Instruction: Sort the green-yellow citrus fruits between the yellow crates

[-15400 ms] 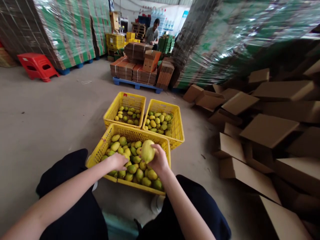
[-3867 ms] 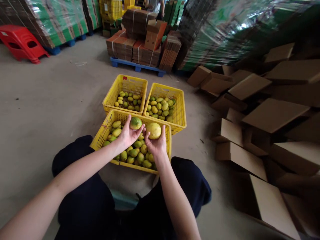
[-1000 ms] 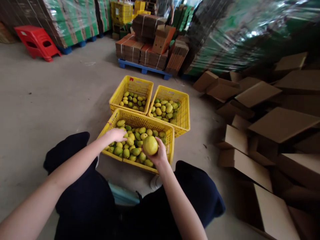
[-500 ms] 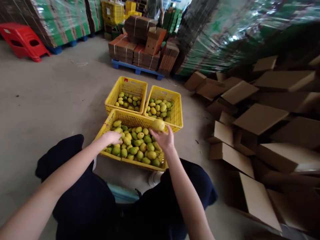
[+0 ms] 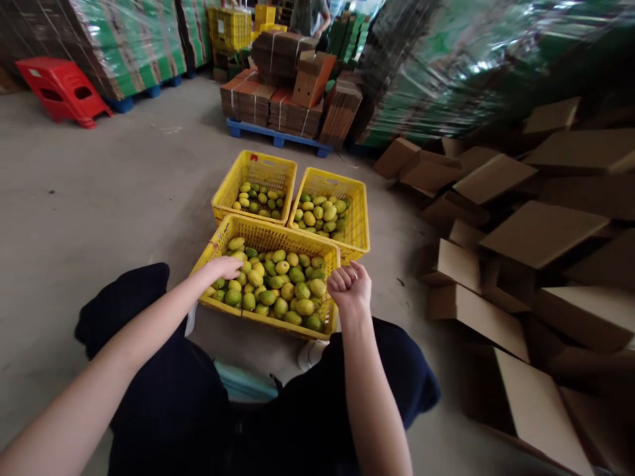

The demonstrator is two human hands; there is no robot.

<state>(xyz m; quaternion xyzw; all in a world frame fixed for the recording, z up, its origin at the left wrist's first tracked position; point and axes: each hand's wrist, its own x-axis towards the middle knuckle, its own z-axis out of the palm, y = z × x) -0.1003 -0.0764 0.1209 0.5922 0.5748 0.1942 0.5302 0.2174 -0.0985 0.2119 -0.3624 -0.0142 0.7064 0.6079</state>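
Note:
A large yellow plastic crate (image 5: 278, 233) stands in front of my knees, filled with yellow and green lemons (image 5: 274, 282). My left hand (image 5: 225, 267) reaches over its left side, fingers stretched out and touching the lemons; the fingertips are partly hidden and no lifted fruit shows there. At the crate's right end, my right hand (image 5: 351, 284) is raised above the rim, its fingers curled into a fist with no lemon visible in it. A yellow lemon (image 5: 317, 287) lies in the crate just left of that fist.
Behind stand two yellow crates, left (image 5: 254, 173) and right (image 5: 354, 198), holding fewer lemons. Cardboard boxes (image 5: 543, 231) are heaped on the right. Farther back are flattened cartons on a blue pallet (image 5: 278, 137), a red stool (image 5: 64, 92), wrapped stacks and a person (image 5: 308, 16).
The lemon that was on my right hand's fingertips is gone from it. That hand has closed into a fist and moved right and lower. My left hand stays over the lemons.

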